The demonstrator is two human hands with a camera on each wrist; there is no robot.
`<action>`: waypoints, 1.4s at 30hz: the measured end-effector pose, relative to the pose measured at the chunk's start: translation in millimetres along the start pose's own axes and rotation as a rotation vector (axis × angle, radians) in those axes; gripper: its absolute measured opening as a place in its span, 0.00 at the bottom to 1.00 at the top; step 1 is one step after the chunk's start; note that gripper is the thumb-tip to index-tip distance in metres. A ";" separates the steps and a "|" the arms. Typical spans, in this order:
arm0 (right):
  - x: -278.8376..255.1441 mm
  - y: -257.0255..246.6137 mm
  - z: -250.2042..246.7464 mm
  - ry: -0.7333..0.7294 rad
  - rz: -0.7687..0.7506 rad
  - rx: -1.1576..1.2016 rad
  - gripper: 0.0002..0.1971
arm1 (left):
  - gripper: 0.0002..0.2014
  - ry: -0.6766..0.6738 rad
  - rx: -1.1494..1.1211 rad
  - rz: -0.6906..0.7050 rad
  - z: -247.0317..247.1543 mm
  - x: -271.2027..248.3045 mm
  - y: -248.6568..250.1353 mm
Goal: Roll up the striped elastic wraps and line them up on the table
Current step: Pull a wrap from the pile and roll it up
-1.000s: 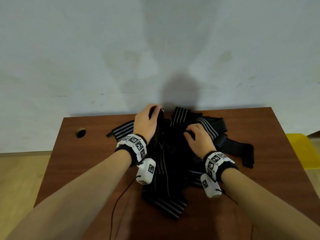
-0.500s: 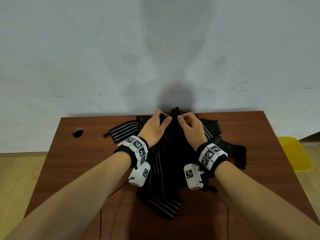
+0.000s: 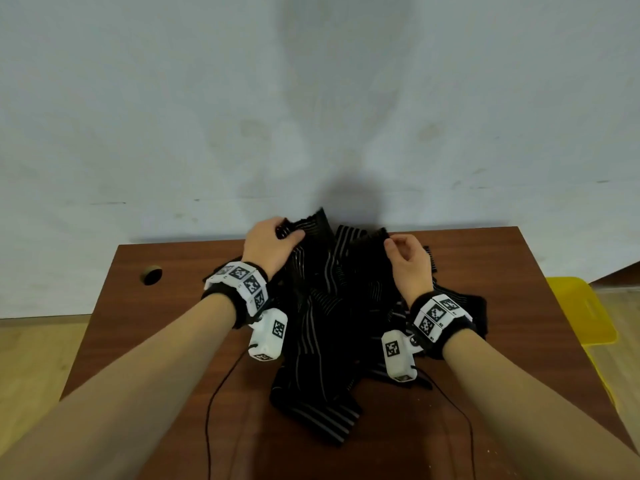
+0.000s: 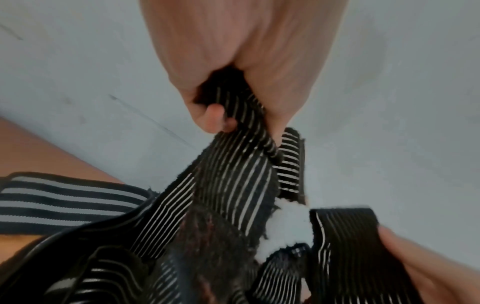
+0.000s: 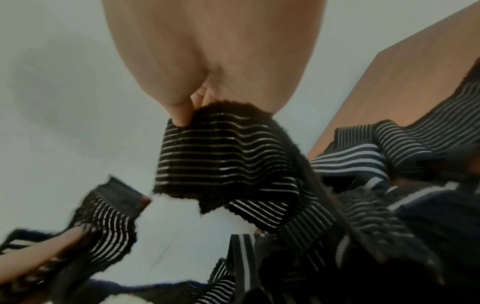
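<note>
A tangled heap of black elastic wraps (image 3: 332, 317) with thin pale stripes lies on the brown table (image 3: 166, 341), unrolled. My left hand (image 3: 273, 242) grips the end of one striped wrap (image 4: 233, 127) and holds it lifted at the heap's far left. My right hand (image 3: 403, 252) pinches the fuzzy end of another striped strip (image 5: 221, 148) between thumb and fingers at the heap's far right. Both lifted ends hang above the pile. A wider-striped wrap (image 4: 64, 201) lies flat beside the left hand.
The table's back edge meets a pale wall (image 3: 311, 98). A round cable hole (image 3: 151, 274) sits at the table's left rear. A yellow object (image 3: 578, 310) stands on the floor to the right. Thin black cables (image 3: 214, 403) trail from my wrist cameras across the near tabletop.
My hands were close together over the heap's middle; now they have drawn apart, the left going left and the right going right, each lifting a wrap end.
</note>
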State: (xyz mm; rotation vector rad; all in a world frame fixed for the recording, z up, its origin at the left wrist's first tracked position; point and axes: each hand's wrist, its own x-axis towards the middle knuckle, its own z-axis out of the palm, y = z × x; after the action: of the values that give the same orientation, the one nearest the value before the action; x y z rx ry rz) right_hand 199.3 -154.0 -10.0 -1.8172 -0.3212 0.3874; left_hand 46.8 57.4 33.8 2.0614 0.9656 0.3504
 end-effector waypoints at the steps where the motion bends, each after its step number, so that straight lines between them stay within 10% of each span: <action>1: 3.3 -1.3 -3.5 0.014 0.014 0.015 0.12 | 0.12 0.036 -0.076 -0.005 -6.4 1.5 1.5; 6: -26.6 0.2 6.8 -0.278 -0.180 -0.512 0.55 | 0.07 0.241 -0.328 0.076 -29.9 7.1 22.9; 9: -82.7 26.8 47.5 -0.656 -0.558 -0.976 0.68 | 0.10 0.347 -0.428 0.118 -36.8 13.5 34.3; 12: -112.0 71.3 76.5 -0.930 -0.602 -1.321 0.73 | 0.08 0.300 -0.423 0.125 -36.0 5.9 32.0; 19: -67.7 91.6 71.1 -0.801 -0.485 -1.515 0.68 | 0.20 -0.083 0.051 -0.101 12.8 -58.8 -76.7; 26: -23.3 103.2 42.8 -0.640 -0.463 -1.502 0.63 | 0.45 -0.453 0.382 -0.034 53.3 -82.8 -127.4; 33: -16.6 101.7 32.1 -0.550 -0.478 -1.452 0.69 | 0.64 -0.259 0.565 0.137 102.0 -86.6 -105.3; 42: -25.1 112.2 29.1 -0.550 -0.286 -1.425 0.73 | 0.45 -0.289 0.649 0.157 130.8 -30.3 -95.2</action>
State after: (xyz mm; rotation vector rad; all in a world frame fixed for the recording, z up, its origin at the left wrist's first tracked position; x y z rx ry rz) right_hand 166.5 -169.5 -122.9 -2.9283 -1.5118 0.4938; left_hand 48.2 -2.4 -119.5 2.6852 0.8034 -0.2163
